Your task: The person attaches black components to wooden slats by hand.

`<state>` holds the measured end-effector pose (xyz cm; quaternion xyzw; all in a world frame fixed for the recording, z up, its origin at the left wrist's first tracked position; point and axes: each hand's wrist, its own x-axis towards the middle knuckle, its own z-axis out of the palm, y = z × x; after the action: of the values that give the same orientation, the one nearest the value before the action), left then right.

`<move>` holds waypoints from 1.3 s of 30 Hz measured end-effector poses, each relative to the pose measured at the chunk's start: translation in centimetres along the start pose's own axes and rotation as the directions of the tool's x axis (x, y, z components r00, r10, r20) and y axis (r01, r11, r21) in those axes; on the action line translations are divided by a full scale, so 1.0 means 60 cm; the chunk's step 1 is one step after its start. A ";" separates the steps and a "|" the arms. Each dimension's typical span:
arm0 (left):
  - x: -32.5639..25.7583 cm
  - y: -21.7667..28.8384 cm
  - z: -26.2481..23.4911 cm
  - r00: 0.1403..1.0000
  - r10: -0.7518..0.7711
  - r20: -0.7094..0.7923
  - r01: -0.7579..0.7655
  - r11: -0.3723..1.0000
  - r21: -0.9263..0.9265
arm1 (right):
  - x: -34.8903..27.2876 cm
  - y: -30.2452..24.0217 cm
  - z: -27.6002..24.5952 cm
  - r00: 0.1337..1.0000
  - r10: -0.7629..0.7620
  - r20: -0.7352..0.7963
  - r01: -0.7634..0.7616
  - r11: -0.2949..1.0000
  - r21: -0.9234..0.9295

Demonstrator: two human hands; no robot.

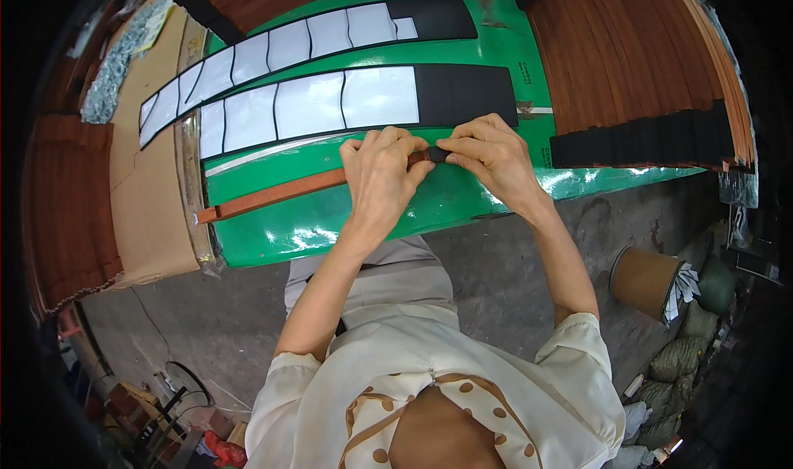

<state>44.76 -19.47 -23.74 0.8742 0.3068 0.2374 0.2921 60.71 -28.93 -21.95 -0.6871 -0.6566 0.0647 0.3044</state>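
A long, narrow reddish-brown strip [281, 195] lies along the near side of the green tabletop, reaching from the left edge to my hands. My left hand [382, 171] is closed around it near its right end, thumb and fingers pinched together. Between my two hands, a short black piece [436, 154] covers the strip's end. My right hand [496, 159] pinches that black piece from the right with thumb and fingertips. Just beyond my hands lies a black sheet [464, 93] with white panels on its left part; a second black sheet [434, 17] with similar white panels lies behind it.
Tall stacks of brown strips with black ends [644, 134] stand at the right. Another brown stack [70, 196] stands at the far left, beside brown cardboard [153, 196]. On the floor at right is a brown drum [640, 283] holding white scraps. A cable [157, 328] lies lower left.
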 end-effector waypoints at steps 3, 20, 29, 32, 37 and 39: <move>0.000 -0.001 0.000 1.000 -0.003 -0.001 0.003 1.000 0.006 | 0.003 -0.002 -0.001 1.000 -0.005 0.011 0.005 1.000 -0.011; 0.000 -0.001 0.003 0.997 0.040 -0.064 -0.042 0.999 -0.033 | -0.001 -0.006 0.003 0.999 0.051 0.003 -0.051 0.999 0.012; -0.002 -0.004 0.001 0.993 0.103 -0.049 -0.104 0.994 -0.014 | -0.022 0.027 -0.007 0.995 0.090 -0.034 -0.087 0.993 0.082; -0.001 -0.005 0.002 0.991 0.119 -0.056 -0.120 0.993 -0.015 | -0.026 0.023 -0.010 0.990 0.142 0.008 -0.142 0.984 0.111; 0.000 -0.002 0.004 0.991 0.110 -0.074 -0.112 0.993 -0.023 | -0.027 0.028 -0.004 0.995 0.076 -0.067 -0.071 0.994 0.082; -0.001 -0.004 0.005 0.991 0.104 -0.080 -0.108 0.993 -0.039 | -0.026 0.030 -0.002 0.994 0.086 -0.067 -0.077 0.989 0.127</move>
<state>44.83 -19.46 -24.14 0.8728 0.2660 0.2930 0.2857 62.12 -30.37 -23.28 -0.6949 -0.6113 0.0928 0.3671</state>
